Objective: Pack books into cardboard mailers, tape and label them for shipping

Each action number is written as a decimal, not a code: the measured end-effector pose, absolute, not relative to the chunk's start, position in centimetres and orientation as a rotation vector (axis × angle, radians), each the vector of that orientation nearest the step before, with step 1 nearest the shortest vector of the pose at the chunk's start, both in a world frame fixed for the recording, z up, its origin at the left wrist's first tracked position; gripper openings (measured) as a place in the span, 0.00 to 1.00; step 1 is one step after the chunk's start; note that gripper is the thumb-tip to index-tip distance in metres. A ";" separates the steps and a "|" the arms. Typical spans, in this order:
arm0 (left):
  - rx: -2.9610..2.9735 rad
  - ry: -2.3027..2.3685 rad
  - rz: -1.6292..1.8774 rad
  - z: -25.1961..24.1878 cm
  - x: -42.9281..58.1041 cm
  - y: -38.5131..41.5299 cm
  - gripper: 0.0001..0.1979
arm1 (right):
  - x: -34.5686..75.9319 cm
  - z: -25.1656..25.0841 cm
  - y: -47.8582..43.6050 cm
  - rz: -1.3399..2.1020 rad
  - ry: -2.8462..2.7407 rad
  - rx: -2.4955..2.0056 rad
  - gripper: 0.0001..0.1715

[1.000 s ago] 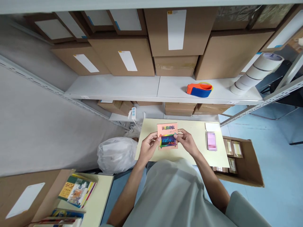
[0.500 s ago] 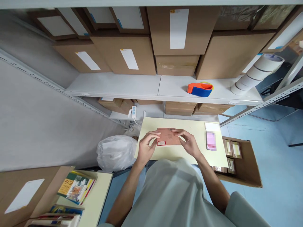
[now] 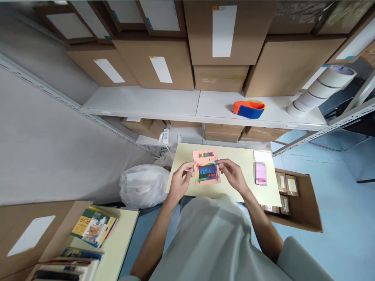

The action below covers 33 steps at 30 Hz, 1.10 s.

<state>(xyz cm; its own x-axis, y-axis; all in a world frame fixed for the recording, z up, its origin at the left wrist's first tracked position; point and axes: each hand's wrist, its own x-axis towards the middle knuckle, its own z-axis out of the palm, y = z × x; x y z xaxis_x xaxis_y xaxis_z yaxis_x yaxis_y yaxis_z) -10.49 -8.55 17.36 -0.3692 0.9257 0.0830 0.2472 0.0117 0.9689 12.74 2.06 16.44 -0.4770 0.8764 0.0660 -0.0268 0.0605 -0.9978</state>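
A small pink booklet [image 3: 207, 156] with a dark, rainbow-framed picture and dark lettering on its face is held over the pale yellow table [image 3: 249, 195]. My left hand [image 3: 181, 178] pinches its left edge between thumb and fingertips. On the opposite edge, my right hand [image 3: 233, 174] grips it the same way, with the fingers curled near the upper right of the picture. The booklet faces up towards me. A phone with a blurred pinkish screen [image 3: 260, 173] lies to the right of my right hand, below a white card [image 3: 262, 156].
Ahead stands a shelf [image 3: 140, 102] with cardboard boxes [image 3: 164, 64], an orange-and-blue tape dispenser [image 3: 249, 109] and stacked tape rolls [image 3: 319, 91]. A white plastic bag [image 3: 143, 185] sits left of the table. Books [image 3: 93, 228] lie at lower left; an open carton [image 3: 307, 203] stands right.
The pink booklet has been turned over. Its plain side with a red-outlined box was showing; now the colourful picture faces up, with both hands still at its edges.
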 end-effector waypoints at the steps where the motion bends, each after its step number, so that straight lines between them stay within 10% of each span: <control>1: 1.212 1.670 1.393 17.4 -10.5 -8.5 0.16 | 12.8 16.4 2.1 1.523 -1.596 -0.880 0.22; 21: 1.117 1.814 1.378 19.4 -9.6 -7.7 0.28 | 11.9 16.5 2.1 1.732 -1.387 -0.968 0.39; 33: 1.881 1.715 1.048 20.6 -4.0 -8.2 0.15 | 8.7 12.0 2.5 1.881 -1.271 -0.893 0.33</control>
